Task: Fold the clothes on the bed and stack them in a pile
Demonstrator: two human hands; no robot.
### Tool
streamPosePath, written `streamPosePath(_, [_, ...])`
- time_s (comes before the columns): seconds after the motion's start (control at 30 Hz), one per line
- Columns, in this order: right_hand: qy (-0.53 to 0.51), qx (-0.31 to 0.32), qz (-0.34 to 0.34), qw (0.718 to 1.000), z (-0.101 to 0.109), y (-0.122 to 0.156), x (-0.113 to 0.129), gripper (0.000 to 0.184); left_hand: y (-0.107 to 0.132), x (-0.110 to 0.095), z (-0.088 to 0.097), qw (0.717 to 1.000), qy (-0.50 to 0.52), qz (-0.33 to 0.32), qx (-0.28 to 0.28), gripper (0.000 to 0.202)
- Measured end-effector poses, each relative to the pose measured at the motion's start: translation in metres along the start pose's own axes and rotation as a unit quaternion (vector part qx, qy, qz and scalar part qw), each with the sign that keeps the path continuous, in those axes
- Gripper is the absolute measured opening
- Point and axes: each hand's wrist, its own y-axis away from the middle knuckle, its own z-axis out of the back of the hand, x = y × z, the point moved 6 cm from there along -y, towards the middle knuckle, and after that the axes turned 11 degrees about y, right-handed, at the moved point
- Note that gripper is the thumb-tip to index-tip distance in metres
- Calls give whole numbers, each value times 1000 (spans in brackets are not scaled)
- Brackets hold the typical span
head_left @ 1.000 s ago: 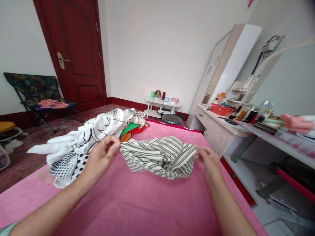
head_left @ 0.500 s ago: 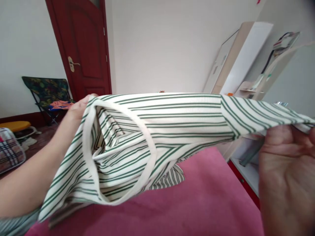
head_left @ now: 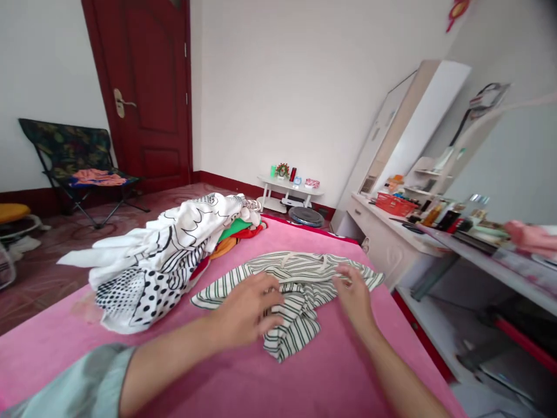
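Observation:
A white shirt with green stripes (head_left: 293, 319) lies crumpled on the pink bed cover (head_left: 348, 377), its far edge spread out sideways. Over the left part of the shirt is my left hand (head_left: 248, 307), its fingers curved and the thumb apart, with no cloth gripped. My right hand (head_left: 353, 293) hovers at the shirt's right part, fingers loosely bent and apart, holding nothing that I can see. Parts of the shirt are hidden behind both hands.
A heap of clothes (head_left: 174, 244), white with black patterns on top, lies on the left of the bed. A dressing table with a red basket (head_left: 395, 204) and bottles stands at the right. Beyond the bed are a low white table (head_left: 287, 184) and a folding chair (head_left: 73, 151).
The striped shirt was held up stretched between both hands; it has come down onto the bed and the hands have let go. The clothes heap now shows.

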Motion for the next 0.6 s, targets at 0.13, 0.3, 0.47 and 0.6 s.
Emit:
streamPosePath(0.13, [62, 203, -7, 977, -39, 70, 15, 20, 24, -4, -39, 993, -41, 49, 102, 36])
streamPosePath(0.3, [102, 247, -9, 964, -39, 75, 26, 28, 11, 10, -30, 980, 155, 122, 11, 10])
streamPosePath(0.47, [93, 182, 19, 979, -32, 67, 16, 48, 20, -25, -26, 900, 396, 155, 99, 3])
streamPosePath(0.6, [121, 179, 48, 975, -33, 72, 5, 44, 50, -54, -42, 864, 389, 122, 297, 27])
